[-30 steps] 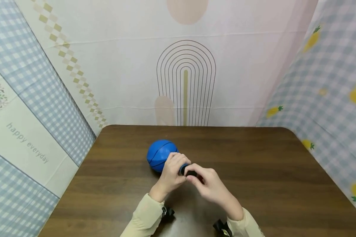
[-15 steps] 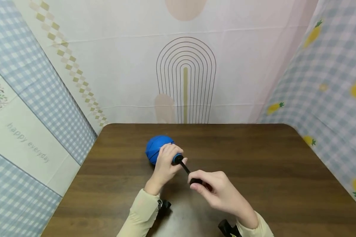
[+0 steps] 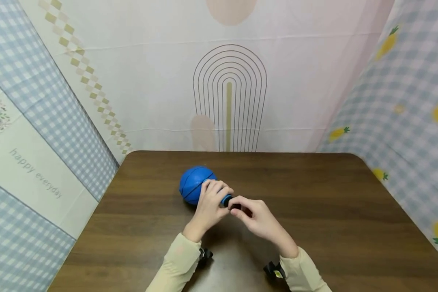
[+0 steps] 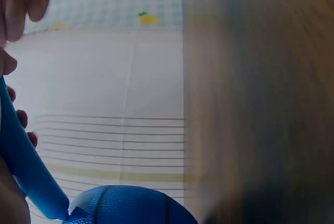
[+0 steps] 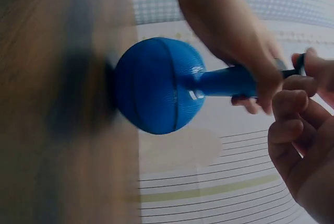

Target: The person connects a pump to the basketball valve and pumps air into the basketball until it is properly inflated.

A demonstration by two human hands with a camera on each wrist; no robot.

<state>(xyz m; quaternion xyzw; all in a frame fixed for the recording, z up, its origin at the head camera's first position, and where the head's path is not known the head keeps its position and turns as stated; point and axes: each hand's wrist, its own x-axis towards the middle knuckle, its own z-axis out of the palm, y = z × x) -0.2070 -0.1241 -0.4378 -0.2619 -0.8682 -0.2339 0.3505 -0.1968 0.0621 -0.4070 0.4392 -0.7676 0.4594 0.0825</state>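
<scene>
A blue ball (image 3: 193, 186) with black seams rests on the brown table, its side slightly dented in the right wrist view. Against it stands the tip of a blue hand pump (image 5: 227, 81), whose barrel (image 4: 28, 169) slants down to the ball in the left wrist view. My left hand (image 3: 209, 205) is wrapped round that barrel. With finger and thumb, my right hand (image 3: 257, 219) pinches the pump's black handle (image 3: 235, 207), which sits close to the barrel's end. Part of the barrel is hidden behind my left fingers.
The wooden table (image 3: 332, 211) extends to both sides of the ball. Behind it hangs a pale patterned cloth (image 3: 160, 93), and checked cloth (image 3: 398, 134) hangs at the right. Black straps with cameras (image 3: 275, 269) sit at both wrists.
Half a second ago the handle was drawn out with the black rod showing; now it is pushed in, as it was a second ago. My right hand has moved up and left toward the left.
</scene>
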